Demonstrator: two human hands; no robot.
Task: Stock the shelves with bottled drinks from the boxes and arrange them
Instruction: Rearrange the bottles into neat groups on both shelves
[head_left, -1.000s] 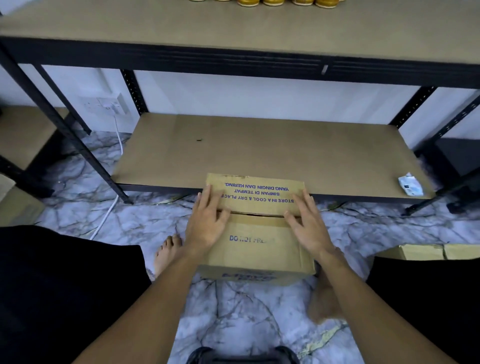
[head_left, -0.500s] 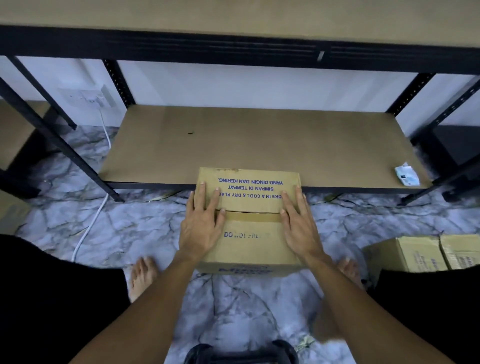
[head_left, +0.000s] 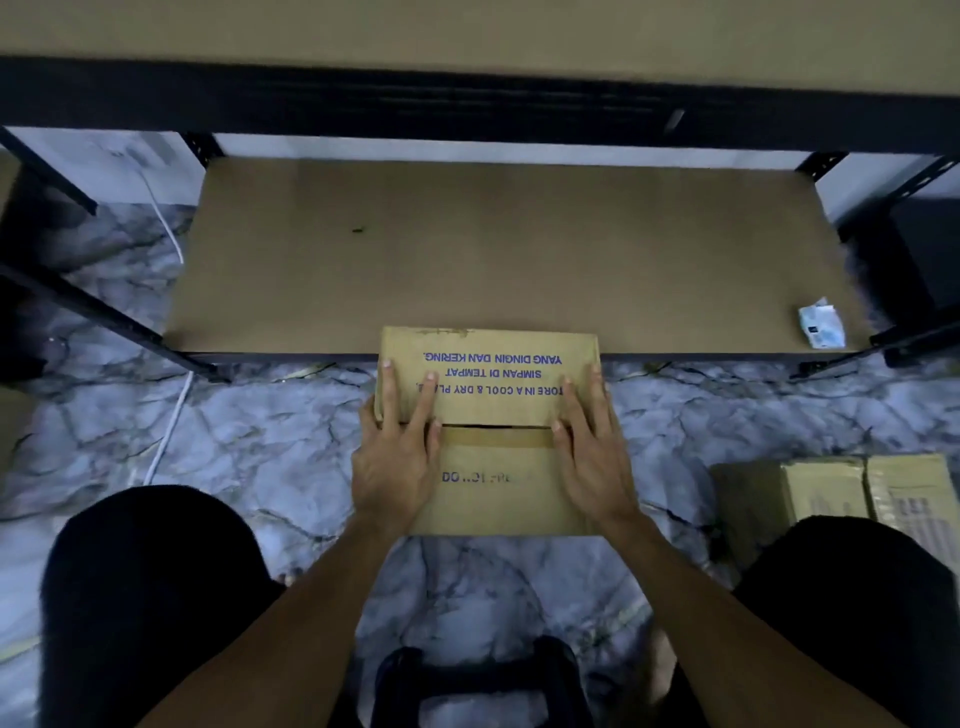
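Note:
A closed cardboard box (head_left: 493, 462) with blue printed text stands on the marble floor, right in front of the low shelf board (head_left: 509, 249). Its two top flaps meet at a taped seam across the middle. My left hand (head_left: 397, 457) lies flat on the left part of the lid, fingers straight and reaching onto the far flap. My right hand (head_left: 589, 457) lies flat on the right part in the same way. No bottles are in view.
A small white and blue packet (head_left: 822, 326) lies at the shelf's front right corner. More cardboard boxes (head_left: 831, 499) stand on the floor at the right. A white cable (head_left: 171, 415) runs along the floor at the left. An upper shelf board (head_left: 467, 31) spans the top.
The view has dropped and come closer to the box, so the upper shelf with yellow items has left the frame. Both hands stay flat on the lid, slid slightly outward toward its sides.

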